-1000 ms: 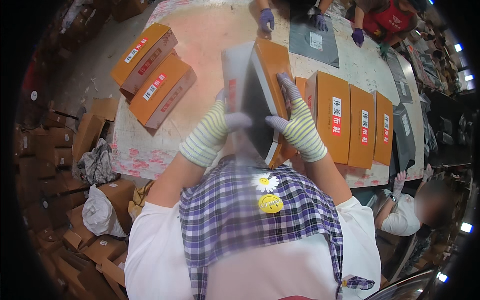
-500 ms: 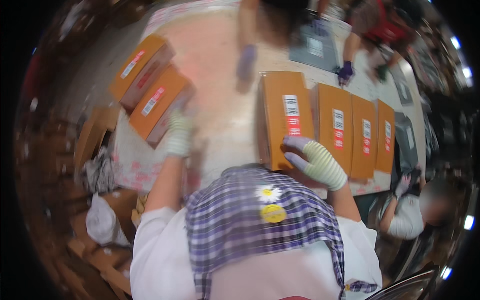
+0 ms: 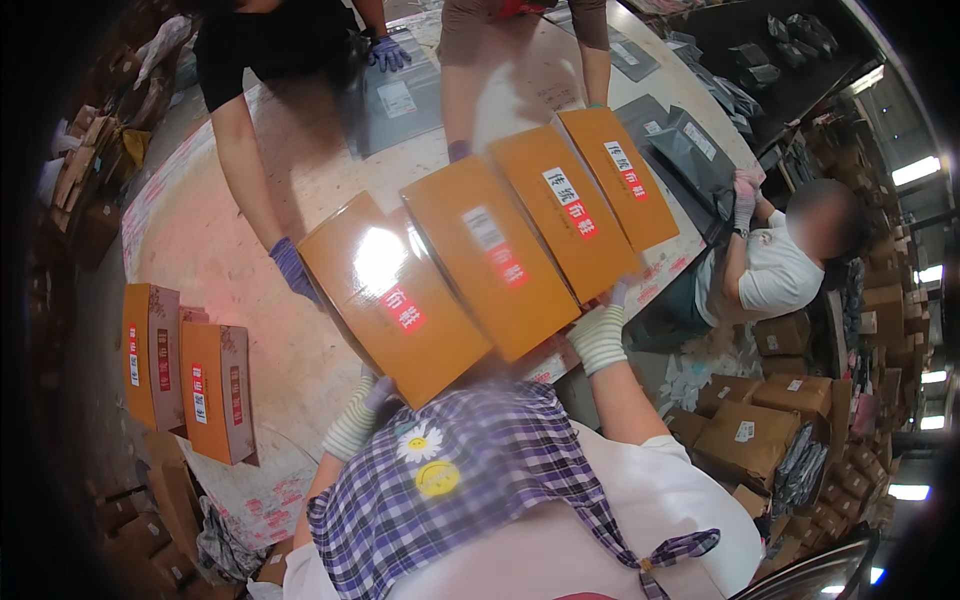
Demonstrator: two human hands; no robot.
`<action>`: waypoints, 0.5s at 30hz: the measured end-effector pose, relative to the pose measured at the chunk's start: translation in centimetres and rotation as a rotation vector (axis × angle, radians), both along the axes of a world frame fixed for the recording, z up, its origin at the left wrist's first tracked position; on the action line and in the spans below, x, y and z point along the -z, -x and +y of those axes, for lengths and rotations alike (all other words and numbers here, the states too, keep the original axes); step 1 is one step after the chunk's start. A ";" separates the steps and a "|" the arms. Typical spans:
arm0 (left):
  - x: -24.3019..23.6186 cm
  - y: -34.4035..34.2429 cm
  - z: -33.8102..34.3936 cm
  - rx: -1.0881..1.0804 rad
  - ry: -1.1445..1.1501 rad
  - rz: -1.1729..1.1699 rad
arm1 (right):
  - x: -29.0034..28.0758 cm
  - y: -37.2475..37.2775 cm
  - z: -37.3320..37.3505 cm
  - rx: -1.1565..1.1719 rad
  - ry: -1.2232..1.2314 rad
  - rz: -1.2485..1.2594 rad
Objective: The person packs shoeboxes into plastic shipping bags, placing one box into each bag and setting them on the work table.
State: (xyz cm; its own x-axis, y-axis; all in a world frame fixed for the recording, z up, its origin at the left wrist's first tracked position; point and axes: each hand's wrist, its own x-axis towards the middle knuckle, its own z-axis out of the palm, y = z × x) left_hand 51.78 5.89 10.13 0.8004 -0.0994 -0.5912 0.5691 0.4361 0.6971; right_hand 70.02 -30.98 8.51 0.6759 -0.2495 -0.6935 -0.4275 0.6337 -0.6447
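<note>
Four orange shoe boxes with red-and-white labels lie in a slanted row: the leftmost, two middle ones, and the far right one. In striped gloves, my left hand grips the near lower corner of the leftmost box, partly behind it, and my right hand holds the row at the near right, by a middle box's lower corner. A co-worker's purple-gloved hand touches the leftmost box's left side. Two more orange boxes stand at the table's left.
The white table bears grey bags at the right and back. Two co-workers lean over the far side; another person is at the right edge. Brown cartons are piled on the floor.
My view has swung rightward. The box I held joined the row; now both my hands are at the row, which is shifted and slanted. A co-worker's hand has reached its left end.
</note>
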 end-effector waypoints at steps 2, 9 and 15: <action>-0.3 -0.4 0.3 0.045 -0.031 0.024 | -0.4 -1.4 0.5 0.034 0.022 0.004; 1.4 -0.7 1.5 -0.174 -0.146 0.054 | -3.1 -12.0 0.9 -0.284 -0.004 -0.023; 2.3 -2.7 1.2 -0.538 -0.035 -0.085 | 0.0 -22.7 -2.2 -0.106 -0.112 -0.130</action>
